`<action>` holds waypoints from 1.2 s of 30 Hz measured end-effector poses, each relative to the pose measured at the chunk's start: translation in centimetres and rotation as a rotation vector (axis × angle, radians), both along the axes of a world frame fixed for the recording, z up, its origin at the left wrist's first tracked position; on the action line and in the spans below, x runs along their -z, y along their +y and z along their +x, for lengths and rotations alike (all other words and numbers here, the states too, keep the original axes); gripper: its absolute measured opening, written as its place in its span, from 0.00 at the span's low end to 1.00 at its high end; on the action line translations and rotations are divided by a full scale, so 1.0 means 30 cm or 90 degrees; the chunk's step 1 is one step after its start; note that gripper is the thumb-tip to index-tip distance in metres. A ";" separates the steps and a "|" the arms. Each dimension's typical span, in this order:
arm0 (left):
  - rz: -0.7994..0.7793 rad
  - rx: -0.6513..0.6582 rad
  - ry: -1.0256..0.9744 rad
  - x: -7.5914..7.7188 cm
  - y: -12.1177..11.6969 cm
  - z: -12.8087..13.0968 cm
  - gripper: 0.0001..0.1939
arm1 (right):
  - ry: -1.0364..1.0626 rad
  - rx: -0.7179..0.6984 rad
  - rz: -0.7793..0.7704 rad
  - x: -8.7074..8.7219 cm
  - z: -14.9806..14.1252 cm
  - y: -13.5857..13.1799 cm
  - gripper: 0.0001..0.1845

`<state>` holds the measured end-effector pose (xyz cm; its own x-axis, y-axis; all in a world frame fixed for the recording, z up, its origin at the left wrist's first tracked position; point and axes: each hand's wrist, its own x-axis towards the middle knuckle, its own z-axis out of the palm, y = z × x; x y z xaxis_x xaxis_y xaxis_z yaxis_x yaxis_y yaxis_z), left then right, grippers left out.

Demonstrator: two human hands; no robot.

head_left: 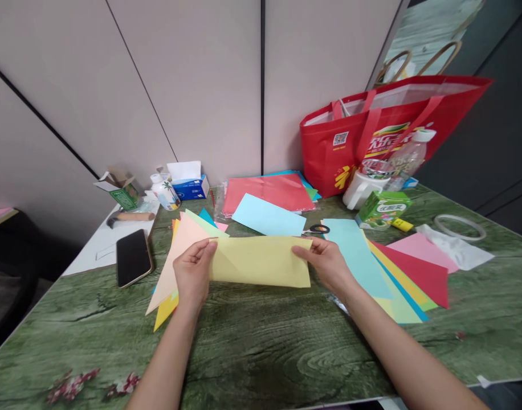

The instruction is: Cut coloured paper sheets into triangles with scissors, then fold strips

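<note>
A pale yellow strip of paper (256, 262) is stretched level above the table between my two hands. Its left end is pinched by the thumb and fingers of my left hand (192, 267). At the upper right corner, my right hand (325, 262) grips it with the thumb on the front face. Behind the strip lies a light blue sheet (269, 215), with black-handled scissors (318, 229) beside it, their blades partly hidden. Fanned coloured papers sit under my left hand, a peach sheet (175, 256) on top. To the right, a light teal sheet (357, 256) tops another fan.
A red bag (329, 154), a white mug (363, 191), a plastic bottle (410, 156) and a green carton (383, 209) stand at the back right. On the left are a phone (133, 258), a hammer (130, 217) and a blue tissue box (190, 188). Red paper (269, 192) lies by the wall.
</note>
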<state>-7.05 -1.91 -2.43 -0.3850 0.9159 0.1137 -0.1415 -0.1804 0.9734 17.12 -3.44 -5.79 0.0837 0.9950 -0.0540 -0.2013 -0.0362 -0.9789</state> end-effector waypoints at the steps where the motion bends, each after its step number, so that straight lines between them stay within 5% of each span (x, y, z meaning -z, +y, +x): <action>1: 0.002 0.000 0.002 0.001 0.000 0.001 0.09 | 0.001 0.008 0.009 -0.001 0.001 0.001 0.15; 14: 0.015 -0.026 0.031 0.000 -0.008 0.003 0.07 | 0.009 0.021 0.012 0.000 0.002 0.001 0.16; 25: -0.026 0.010 -0.063 0.002 0.013 -0.013 0.11 | 0.013 0.065 0.029 -0.021 -0.007 -0.007 0.23; 36: -0.105 0.049 -0.118 0.001 0.026 -0.016 0.17 | 0.046 0.097 0.052 -0.027 -0.011 -0.009 0.13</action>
